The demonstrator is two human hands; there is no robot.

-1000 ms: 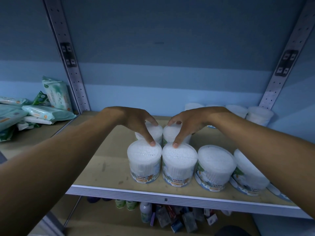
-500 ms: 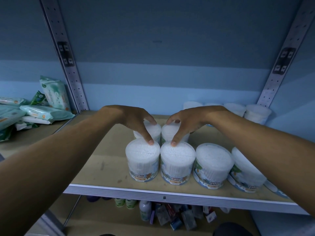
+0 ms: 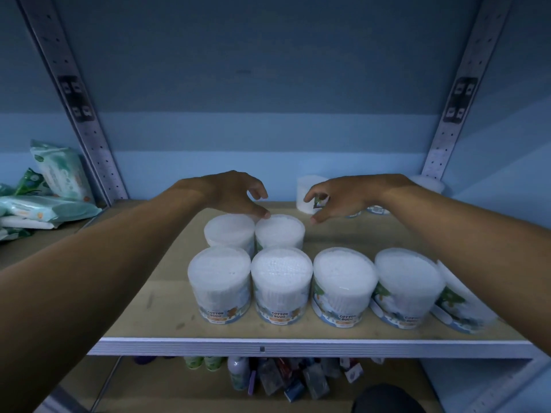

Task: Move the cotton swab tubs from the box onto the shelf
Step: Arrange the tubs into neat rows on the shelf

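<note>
Several clear cotton swab tubs stand on the wooden shelf (image 3: 143, 308). A front row runs from the left front tub (image 3: 219, 286) to the right. Behind it stand two tubs, the left rear tub (image 3: 229, 232) and the right rear tub (image 3: 279, 232). My left hand (image 3: 235, 193) hovers over the rear pair, fingers apart, a fingertip at the right rear tub's lid. My right hand (image 3: 337, 198) hangs just beyond and to the right of them, fingers spread, holding nothing. More tubs (image 3: 307, 189) stand at the back, partly hidden by my right hand. No box is in view.
Packs of wet wipes (image 3: 56, 174) lie on the neighbouring shelf at the left, past a perforated metal upright (image 3: 89, 135). A second upright (image 3: 441, 144) stands at the right. Small bottles and packets (image 3: 280, 380) crowd the shelf below.
Both hands have lifted off the front tubs' lids and moved back over the rear pair, with fingers spreading apart. The view has shifted closer to the shelf.
</note>
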